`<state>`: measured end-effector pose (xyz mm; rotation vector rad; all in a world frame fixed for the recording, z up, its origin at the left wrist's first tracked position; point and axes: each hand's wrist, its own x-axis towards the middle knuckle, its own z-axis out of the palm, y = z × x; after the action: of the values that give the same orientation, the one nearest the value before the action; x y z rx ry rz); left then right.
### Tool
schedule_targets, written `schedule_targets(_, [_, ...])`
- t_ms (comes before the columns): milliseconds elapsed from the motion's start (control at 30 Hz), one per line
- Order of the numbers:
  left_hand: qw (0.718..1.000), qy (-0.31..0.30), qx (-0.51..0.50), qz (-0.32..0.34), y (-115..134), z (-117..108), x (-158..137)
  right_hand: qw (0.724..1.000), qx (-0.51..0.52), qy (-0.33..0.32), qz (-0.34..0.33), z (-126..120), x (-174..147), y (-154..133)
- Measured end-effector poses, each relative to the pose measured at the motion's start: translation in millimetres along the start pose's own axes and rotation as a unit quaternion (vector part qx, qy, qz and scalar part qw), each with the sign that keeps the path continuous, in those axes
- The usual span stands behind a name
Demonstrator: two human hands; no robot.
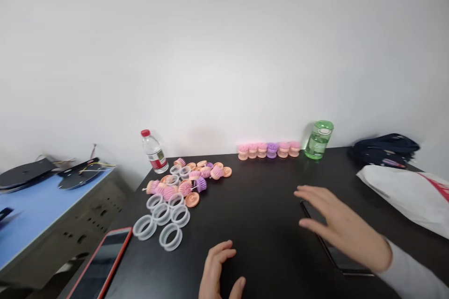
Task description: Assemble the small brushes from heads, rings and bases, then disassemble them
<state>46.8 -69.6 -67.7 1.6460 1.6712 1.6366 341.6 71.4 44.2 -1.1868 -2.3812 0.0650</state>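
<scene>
My left hand [219, 271] is at the bottom middle over the black table [259, 224], thumb and fingers apart, holding nothing. My right hand [336, 224] hovers with fingers stretched out above a dark phone [347, 254], partly covering it; whether they touch I cannot tell. To the left of my hands lie several translucent plastic rings [170, 237]. Behind these is a loose heap of pink and purple bristled brush heads [184, 188] and round peach caps [192, 199]. Along the wall stands a row of assembled small round brushes [262, 150], pink with one purple among them.
A red-capped water bottle [154, 152] and a green bottle [319, 139] stand near the wall. A red-edged phone [101, 264] lies front left. Dark fabric [382, 149] and a white bag [403, 196] occupy the right side. A blue-topped bench [42, 215] adjoins at left.
</scene>
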Motion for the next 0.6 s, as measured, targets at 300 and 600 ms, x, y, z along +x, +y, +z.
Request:
schedule_targets(300, [0.965,0.065,0.236,0.089,32,-82,43,0.962,0.192,-0.192,-0.032,75,-5,-143])
schedule_targets(600, [0.87,-0.091,0.477,0.081,26,-97,142,0.96,0.221,-0.148,-0.087,120,31,-176])
